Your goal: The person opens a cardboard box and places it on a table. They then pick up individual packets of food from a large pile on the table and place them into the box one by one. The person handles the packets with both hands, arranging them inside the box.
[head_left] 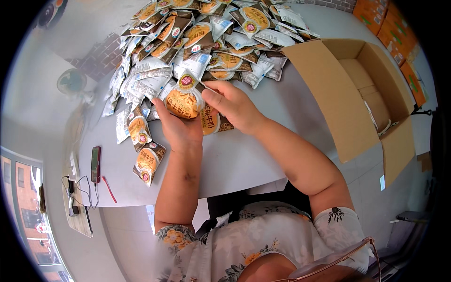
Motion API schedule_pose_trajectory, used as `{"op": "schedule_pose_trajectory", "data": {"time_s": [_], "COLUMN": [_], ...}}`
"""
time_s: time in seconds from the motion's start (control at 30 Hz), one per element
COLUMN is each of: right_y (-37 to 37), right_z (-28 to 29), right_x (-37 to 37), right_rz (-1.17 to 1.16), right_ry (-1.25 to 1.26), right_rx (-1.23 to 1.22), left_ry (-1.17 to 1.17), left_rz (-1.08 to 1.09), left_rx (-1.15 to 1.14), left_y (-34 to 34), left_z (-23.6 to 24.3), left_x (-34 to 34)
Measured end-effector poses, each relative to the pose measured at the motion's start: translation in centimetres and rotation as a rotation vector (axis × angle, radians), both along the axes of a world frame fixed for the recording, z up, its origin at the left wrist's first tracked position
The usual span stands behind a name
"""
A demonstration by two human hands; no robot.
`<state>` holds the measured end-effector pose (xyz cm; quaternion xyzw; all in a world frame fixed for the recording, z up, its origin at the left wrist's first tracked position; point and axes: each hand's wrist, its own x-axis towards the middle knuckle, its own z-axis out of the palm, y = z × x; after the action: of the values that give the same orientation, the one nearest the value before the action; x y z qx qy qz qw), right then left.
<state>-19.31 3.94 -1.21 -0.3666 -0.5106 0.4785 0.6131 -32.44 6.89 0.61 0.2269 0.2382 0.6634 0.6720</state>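
My left hand (179,128) holds a small stack of flat snack packets (185,97), orange and brown with a round red-and-white mark, over the white table (244,160). My right hand (232,104) pinches the top right corner of the front packet, and another packet (211,121) shows under its palm. A big heap of the same packets (202,37) covers the far side of the table, just beyond both hands.
An open cardboard box (357,89) stands at the right of the table, a packet low inside it. Loose packets (148,162) lie at the left near a red phone (95,163), a red pen and cables. Orange cartons (390,28) are stacked at the far right.
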Motion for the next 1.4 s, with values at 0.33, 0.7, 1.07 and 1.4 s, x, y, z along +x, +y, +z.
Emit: {"op": "schedule_pose_trajectory", "data": {"time_s": [0.33, 0.7, 1.07, 1.4], "right_y": [-0.8, -0.9, -0.1, -0.3], "right_z": [2.7, 2.8, 2.7, 2.2], "right_x": [1.5, 2.1, 2.8, 2.6], "right_rz": [-0.036, -0.108, -0.022, -0.133], "right_ry": [0.52, 0.258, 0.515, 0.381], "right_rx": [0.027, 0.007, -0.199, -0.11], "left_ry": [0.239, 0.492, 0.554, 0.428], "left_rz": [-0.416, -0.205, -0.214, -0.304], "left_rx": [0.234, 0.488, 0.443, 0.351], "left_y": [-3.4, -4.5, -4.6, -4.6], "left_z": [-2.0, -1.2, -1.6, -1.1], "left_x": [2.7, 2.3, 2.0, 2.3]}}
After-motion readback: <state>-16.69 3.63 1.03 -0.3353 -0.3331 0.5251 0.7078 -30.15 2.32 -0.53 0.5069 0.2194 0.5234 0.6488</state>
